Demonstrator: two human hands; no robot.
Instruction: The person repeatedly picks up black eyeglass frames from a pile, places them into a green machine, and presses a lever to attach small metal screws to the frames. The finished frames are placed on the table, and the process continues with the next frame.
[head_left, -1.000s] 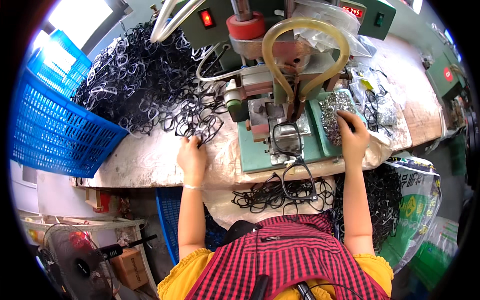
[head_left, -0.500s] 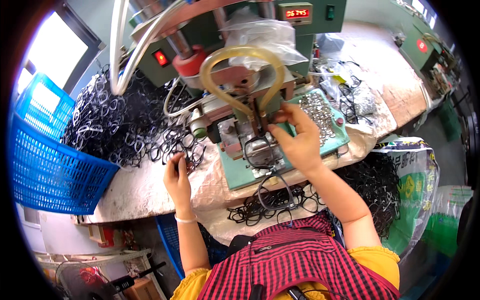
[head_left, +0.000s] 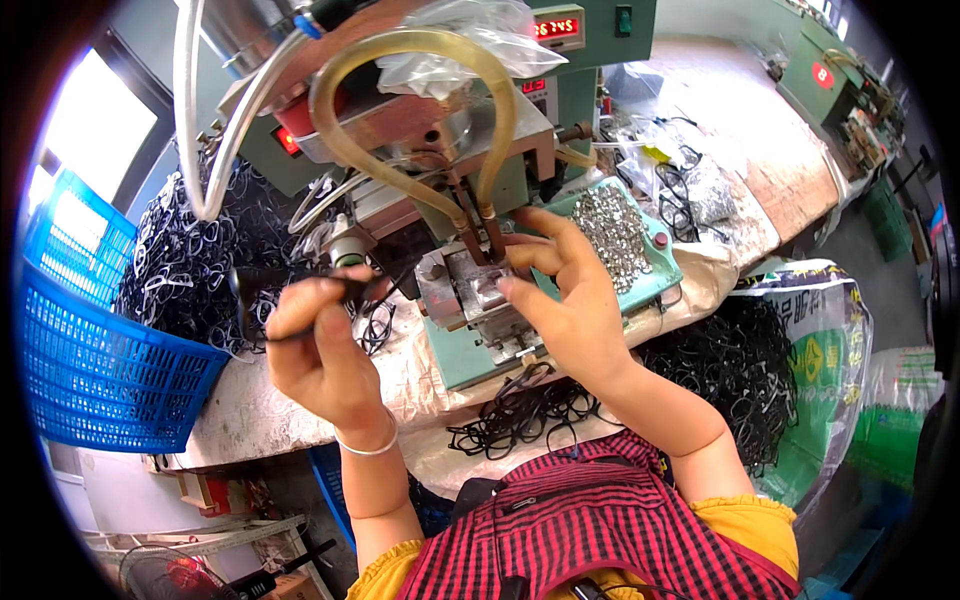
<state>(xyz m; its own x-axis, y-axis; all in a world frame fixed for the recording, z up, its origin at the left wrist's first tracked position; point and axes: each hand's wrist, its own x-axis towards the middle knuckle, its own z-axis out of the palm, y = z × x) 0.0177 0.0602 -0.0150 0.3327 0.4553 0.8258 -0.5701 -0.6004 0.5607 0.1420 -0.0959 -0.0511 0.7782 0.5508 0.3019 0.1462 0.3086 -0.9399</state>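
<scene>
While the left hand [head_left: 325, 360] pinches a frame [head_left: 244, 298], the right hand [head_left: 575, 310] arches, fingers parted, over the base's [head_left: 453, 362] right edge.

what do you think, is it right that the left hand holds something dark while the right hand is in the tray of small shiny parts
Not quite: the right hand is at the metal fixture below the yellowish hose, not in the tray, as the head view shows. The left hand does hold something dark.

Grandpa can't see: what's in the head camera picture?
A person's left hand holds a blurred black glasses frame while the right hand is at a bench machine. Heaped glasses frames lie near a blue basket; a green tray holds metal bits.
</scene>
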